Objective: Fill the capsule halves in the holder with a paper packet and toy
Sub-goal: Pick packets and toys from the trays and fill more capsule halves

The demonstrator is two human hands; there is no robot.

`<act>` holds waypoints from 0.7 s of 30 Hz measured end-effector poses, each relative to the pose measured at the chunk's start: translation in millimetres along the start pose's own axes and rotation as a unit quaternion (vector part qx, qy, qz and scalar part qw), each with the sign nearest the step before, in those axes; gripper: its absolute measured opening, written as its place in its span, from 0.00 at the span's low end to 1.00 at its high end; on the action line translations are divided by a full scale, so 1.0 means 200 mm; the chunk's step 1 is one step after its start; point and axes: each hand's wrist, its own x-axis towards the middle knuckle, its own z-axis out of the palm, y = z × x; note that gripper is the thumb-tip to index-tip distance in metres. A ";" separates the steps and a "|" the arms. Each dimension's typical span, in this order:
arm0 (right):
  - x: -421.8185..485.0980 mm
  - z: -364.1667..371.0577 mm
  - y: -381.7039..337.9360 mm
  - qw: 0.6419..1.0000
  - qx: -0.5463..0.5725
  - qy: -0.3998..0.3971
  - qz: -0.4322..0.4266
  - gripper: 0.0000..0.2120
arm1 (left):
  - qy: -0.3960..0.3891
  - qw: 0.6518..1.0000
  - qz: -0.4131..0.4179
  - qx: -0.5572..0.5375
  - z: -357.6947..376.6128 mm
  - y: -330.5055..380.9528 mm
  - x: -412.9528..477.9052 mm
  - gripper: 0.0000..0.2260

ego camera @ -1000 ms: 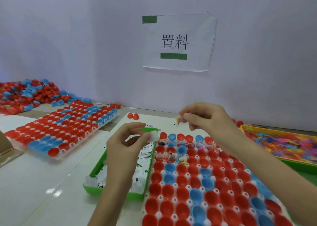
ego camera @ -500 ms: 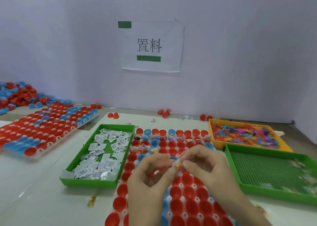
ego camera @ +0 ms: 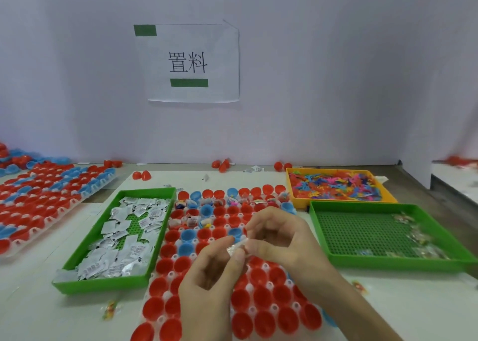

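Mostly the blur hides detail. From the head view, the left hand (ego camera: 212,271) and the right hand (ego camera: 282,239) meet above the middle of the holder (ego camera: 172,274), each pinching one small wrapped piece (ego camera: 236,247) between thumb and forefinger, the other fingers loosely curled. What the wrapper contains cannot be made out. The hands and forearms cover part of the holder, and its near edge is cut off by the frame, so its red and blue capsule halves (ego camera: 263,299) cannot be counted in full. A few halves in the far rows hold something; most nearer ones look bare.

Three trays stand round the holder. One green tray (ego camera: 103,285), touching its left side, holds many paper packets (ego camera: 121,237). One yellow tray (ego camera: 336,201) at the far right holds a jumble of coloured toys (ego camera: 336,183). A second green tray (ego camera: 388,263), nearer, has smeared wrapped bits (ego camera: 413,237) at its right end. A second holder (ego camera: 38,206) lies at the left, cut off. Two loose red halves (ego camera: 141,175) lie beyond the packet tray. One paper sign (ego camera: 191,64) hangs on the wall.
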 end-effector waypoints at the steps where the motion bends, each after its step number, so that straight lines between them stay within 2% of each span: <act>1: 0.00 0.00 0.00 1.000 0.008 -0.003 0.001 0.11 | -0.010 1.000 -0.006 -0.006 0.00 0.00 0.00 0.17; 4: 0.01 -0.01 0.00 1.000 0.007 -0.011 0.002 0.09 | -0.032 0.999 -0.014 -0.010 0.00 0.01 0.00 0.17; 7: 0.03 -0.03 0.02 1.000 -0.014 -0.003 0.020 0.04 | -0.022 0.999 -0.022 -0.017 0.00 0.01 0.01 0.16; 9: 0.07 -0.09 0.07 0.992 -0.113 0.047 0.032 0.04 | -0.018 0.999 -0.023 -0.017 0.00 0.02 0.01 0.14; 12: 0.16 -0.26 0.15 0.956 -0.243 0.153 0.060 0.07 | -0.026 0.999 -0.021 -0.015 0.00 0.03 0.00 0.09; 14: 0.24 -0.42 0.18 0.920 -0.305 0.232 0.077 0.07 | -0.032 0.999 -0.012 -0.016 -0.01 0.04 0.00 0.08; 15: 0.27 -0.52 0.20 0.890 -0.358 0.265 0.096 0.07 | -0.036 0.999 -0.008 -0.015 -0.01 0.04 -0.01 0.09; 18: 0.33 -0.83 0.26 0.766 -0.524 0.294 0.229 0.15 | -0.033 0.999 0.007 -0.007 -0.02 0.05 -0.01 0.31; 19: 0.34 -0.91 0.28 0.734 -0.551 0.283 0.278 0.17 | -0.023 1.000 0.010 -0.003 -0.02 0.05 0.00 0.33; 20: 0.34 -0.96 0.30 0.715 -0.564 0.269 0.313 0.16 | -0.023 1.000 0.011 0.000 -0.02 0.05 0.00 0.31; 21: 0.34 -0.99 0.32 0.711 -0.564 0.263 0.327 0.14 | -0.023 1.000 0.014 0.002 -0.02 0.06 0.01 0.25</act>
